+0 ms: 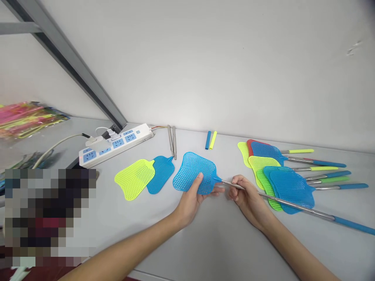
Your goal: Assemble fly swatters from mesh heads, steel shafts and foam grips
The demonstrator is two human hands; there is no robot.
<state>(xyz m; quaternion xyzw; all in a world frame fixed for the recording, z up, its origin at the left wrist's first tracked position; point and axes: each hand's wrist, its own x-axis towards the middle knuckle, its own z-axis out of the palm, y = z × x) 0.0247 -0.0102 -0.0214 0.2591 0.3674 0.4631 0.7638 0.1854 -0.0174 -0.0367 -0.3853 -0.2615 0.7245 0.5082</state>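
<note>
A blue fly swatter [195, 168] with an extended metal rod and a blue grip lies across both hands. My left hand [195, 195] grasps its mesh head, thumb on top and fingers underneath. Around the metal rod, just behind the head, my right hand [244, 197] is closed. The blue grip [354, 225] reaches the right edge of the view. Left of my left hand lie a loose yellow swatter head [133, 181] and a blue swatter head [162, 177], the yellow partly over the blue.
Several swatters with short rods are piled at right, a blue one [293, 191] on top. Two metal rods [172, 142] and a blue and a yellow tube [213, 139] lie near the wall. A white power strip [117, 144] sits left, beside a metal frame post [73, 58].
</note>
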